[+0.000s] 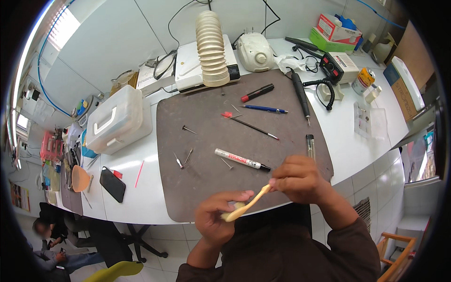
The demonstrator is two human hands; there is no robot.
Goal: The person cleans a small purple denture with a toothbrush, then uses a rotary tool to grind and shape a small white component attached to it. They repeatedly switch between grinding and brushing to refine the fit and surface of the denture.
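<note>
In my right hand (298,178) is the handle end of a yellow brush (253,201), shaped like a toothbrush, pinched between thumb and fingers. The brush slants down leftward over the mat's front edge. Its head reaches my left hand (215,217), whose curled fingers and thumb close around a small pale thing (239,205) by the bristles; I cannot make out what it is. Just beyond my hands lies a white marker (242,160) with a black cap. Close by my right hand is a clear tube (310,146) with a dark top.
On the brown mat (206,183) lie several small rotary bits (189,129), a thin brush (256,127), a blue pencil (264,109) and a red-black marker (257,93). A black handpiece (299,96) rests right. A ribbed hose (212,51) stands behind; a plastic case (120,120) and phone (112,184) are left.
</note>
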